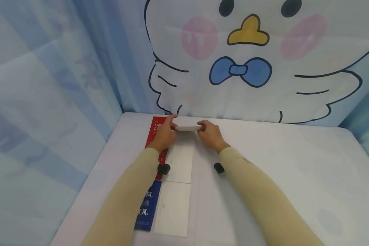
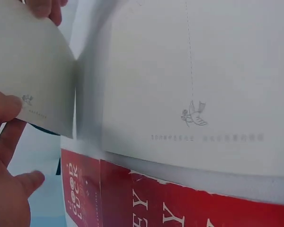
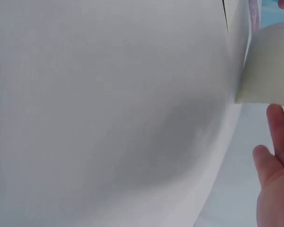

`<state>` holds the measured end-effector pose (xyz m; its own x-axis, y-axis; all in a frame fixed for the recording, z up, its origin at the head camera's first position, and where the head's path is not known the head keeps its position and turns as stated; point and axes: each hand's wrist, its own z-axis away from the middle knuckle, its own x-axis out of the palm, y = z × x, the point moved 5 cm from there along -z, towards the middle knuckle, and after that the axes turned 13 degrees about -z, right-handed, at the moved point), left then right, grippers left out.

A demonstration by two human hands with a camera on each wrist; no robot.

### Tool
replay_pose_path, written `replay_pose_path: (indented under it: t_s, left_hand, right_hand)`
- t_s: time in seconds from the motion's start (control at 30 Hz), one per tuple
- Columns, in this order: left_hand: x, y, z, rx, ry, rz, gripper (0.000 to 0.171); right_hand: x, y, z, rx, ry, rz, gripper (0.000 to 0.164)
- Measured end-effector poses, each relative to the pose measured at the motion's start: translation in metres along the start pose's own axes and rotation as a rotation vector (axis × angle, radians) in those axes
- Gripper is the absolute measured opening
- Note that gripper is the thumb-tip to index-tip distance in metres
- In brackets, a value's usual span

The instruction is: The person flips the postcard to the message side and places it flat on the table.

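Both hands hold up a cream postcard near the far edge of the table. My left hand pinches its left end, and my right hand grips the right end. A small bird drawing and fine print show on the postcard in the left wrist view. Its lower edge appears to meet the tabletop. Just nearer lies a flat cream postcard, with a second one below it in line. To their left is a red "GOOD LUCK" card, partly covered by my left hand.
Another red card lies below the first, mostly under the left forearm. A blue card with white characters follows nearer to me. The white tabletop stretches to the right. A printed curtain hangs behind the table.
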<state>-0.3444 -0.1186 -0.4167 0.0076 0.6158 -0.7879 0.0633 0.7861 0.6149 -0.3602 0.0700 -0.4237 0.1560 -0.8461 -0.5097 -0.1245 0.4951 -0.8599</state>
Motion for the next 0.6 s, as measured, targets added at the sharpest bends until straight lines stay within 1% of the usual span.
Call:
replay_pose_path:
  t_s: [0.1, 0.2, 0.3, 0.4, 0.5, 0.6]
  left_hand:
    - [-0.005, 0.002, 0.0, 0.008, 0.059, 0.039, 0.057]
    - [-0.01, 0.006, 0.0, 0.043, 0.103, 0.081, 0.052]
    - [-0.017, 0.011, 0.001, 0.083, 0.16, 0.109, 0.048]
    - [-0.023, 0.015, 0.002, 0.094, 0.212, 0.153, 0.043]
    - [-0.027, 0.016, 0.004, 0.09, 0.249, 0.165, 0.035]
    - [-0.027, 0.018, 0.006, 0.08, 0.256, 0.13, 0.029]
  right_hand:
    - [-0.005, -0.004, 0.0, -0.044, 0.056, -0.025, 0.035]
    - [-0.007, -0.009, 0.001, -0.075, 0.117, -0.079, 0.035]
    - [-0.009, -0.015, 0.004, -0.102, 0.192, -0.181, 0.036]
    - [-0.011, -0.022, 0.007, -0.139, 0.26, -0.258, 0.033]
    - [-0.012, -0.026, 0.009, -0.174, 0.294, -0.266, 0.022]
    - [-0.013, -0.027, 0.01, -0.182, 0.291, -0.228, 0.016]
